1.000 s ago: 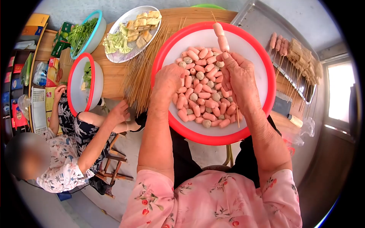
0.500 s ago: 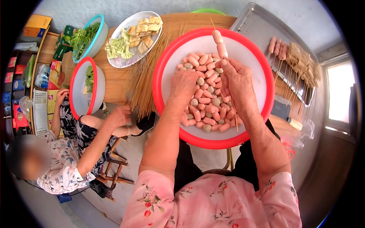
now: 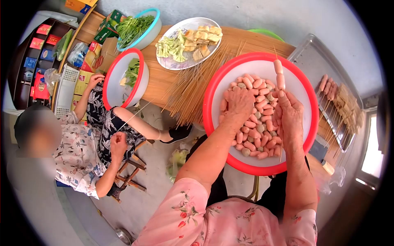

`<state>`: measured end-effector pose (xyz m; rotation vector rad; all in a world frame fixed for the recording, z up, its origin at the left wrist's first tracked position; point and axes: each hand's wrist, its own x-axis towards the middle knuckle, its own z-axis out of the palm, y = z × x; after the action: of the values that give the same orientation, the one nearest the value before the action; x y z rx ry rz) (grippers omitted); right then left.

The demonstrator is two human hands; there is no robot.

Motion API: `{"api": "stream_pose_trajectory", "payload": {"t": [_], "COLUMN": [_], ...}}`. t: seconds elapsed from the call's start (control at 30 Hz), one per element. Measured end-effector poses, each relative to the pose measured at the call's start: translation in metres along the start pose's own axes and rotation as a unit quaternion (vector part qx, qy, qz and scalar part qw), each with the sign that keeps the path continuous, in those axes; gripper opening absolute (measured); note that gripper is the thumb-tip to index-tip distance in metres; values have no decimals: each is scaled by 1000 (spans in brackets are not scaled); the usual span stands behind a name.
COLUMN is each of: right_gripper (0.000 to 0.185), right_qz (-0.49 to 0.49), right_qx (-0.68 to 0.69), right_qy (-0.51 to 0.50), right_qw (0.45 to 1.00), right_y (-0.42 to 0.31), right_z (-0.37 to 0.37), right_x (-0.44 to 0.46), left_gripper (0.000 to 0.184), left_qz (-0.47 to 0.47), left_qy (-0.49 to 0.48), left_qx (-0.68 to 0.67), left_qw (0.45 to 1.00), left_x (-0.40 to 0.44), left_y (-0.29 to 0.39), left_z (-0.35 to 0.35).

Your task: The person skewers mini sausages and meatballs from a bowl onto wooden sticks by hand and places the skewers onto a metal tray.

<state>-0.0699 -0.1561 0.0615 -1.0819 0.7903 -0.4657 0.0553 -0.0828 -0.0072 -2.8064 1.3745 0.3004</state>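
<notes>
Pinched a bamboo skewer (image 3: 281,155) in the right hand (image 3: 290,111), just below two threaded mini sausages (image 3: 278,74). Within the last second, moved the left hand (image 3: 240,102) inward from the pile's left edge, burying its fingertips among loose mini sausages (image 3: 249,124) and greyish balls (image 3: 246,152) in the red-rimmed basin (image 3: 262,170); could not tell the left grip, whether spread or pinching a piece. Kept the same two sausages on the skewer, so gained only reach, no third piece. Turned the view leftward too, catching a co-worker's hand (image 3: 118,145) drawn back from the bundle of skewers (image 3: 193,96) on the worktop (image 3: 157,84).
</notes>
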Motion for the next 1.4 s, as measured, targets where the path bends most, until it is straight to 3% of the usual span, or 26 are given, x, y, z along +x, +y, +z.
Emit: {"api": "stream_pose_trajectory", "payload": {"t": [0.4, 0.5, 0.6, 0.67, 0.7, 0.77, 0.8, 0.83, 0.87, 0.9, 1.0, 1.1, 1.17, 1.23, 1.3, 1.37, 1.4], "right_gripper": [26, 26, 26, 26, 26, 25, 25, 25, 25, 25, 26, 27, 26, 25, 25, 26, 26], "right_qz": [16, 15, 13, 15, 18, 20, 15, 12, 12, -5, -24, -38, -34, -34, -30, -29, -29], "right_qx": [-53, -54, -51, -47, -47, -46, -40, -35, -35, -29, -29, -35, -52, -49, -47, -64, -64], "right_qy": [6, 4, 6, 9, 15, 20, 25, 30, 25, 42, 55, 48, 51, 49, 48, 33, 31], "right_qw": [998, 998, 999, 999, 999, 999, 999, 999, 999, 999, 998, 998, 997, 997, 997, 997, 997], "right_y": [0, 1, -1, -2, -2, -1, 0, 1, 2, 4, 10, 12, 12, 10, 11, 12, 13], "right_z": [11, 13, 16, 16, 16, 18, 18, 17, 18, 19, 19, 15, 17, 20, 20, 18, 19], "right_x": [-1, 0, -1, -1, -1, 0, 1, 0, 1, 2, 3, 8, 10, 8, 7, 10, 11], "left_gripper": [22, 22, 30, 37, 37, 23, 23, 24, 25, 25, 18, 19, 19, 19, 23, 27, 33], "left_qz": [-3, -13, -26, -65, -65, -109, -110, -100, -82, -83, -43, 3, 8, 37, 49, 134, 218], "left_qy": [20, -18, -5, 118, 117, 93, 94, 37, -19, -14, -98, -78, -66, -38, -44, 103, 239], "left_qx": [-78, -100, -71, -129, -128, -476, -475, -654, -800, -800, -851, -828, -831, -743, -737, -588, -523], "left_qw": [997, 995, 997, 983, 983, 868, 868, 749, 594, 594, 514, 555, 552, 667, 673, 791, 788], "left_x": [0, 4, 8, 9, 7, 1, 0, -3, -6, -9, -11, -10, -7, -7, -8, -9, 2], "left_y": [-8, -6, -7, -8, -9, -8, -8, -7, -8, -6, 3, 3, 4, 3, 1, 2, 4], "left_z": [16, 9, 13, 12, 2, -32, -37, -41, -45, -50, -49, -44, -42, -45, -46, -46, -21]}}
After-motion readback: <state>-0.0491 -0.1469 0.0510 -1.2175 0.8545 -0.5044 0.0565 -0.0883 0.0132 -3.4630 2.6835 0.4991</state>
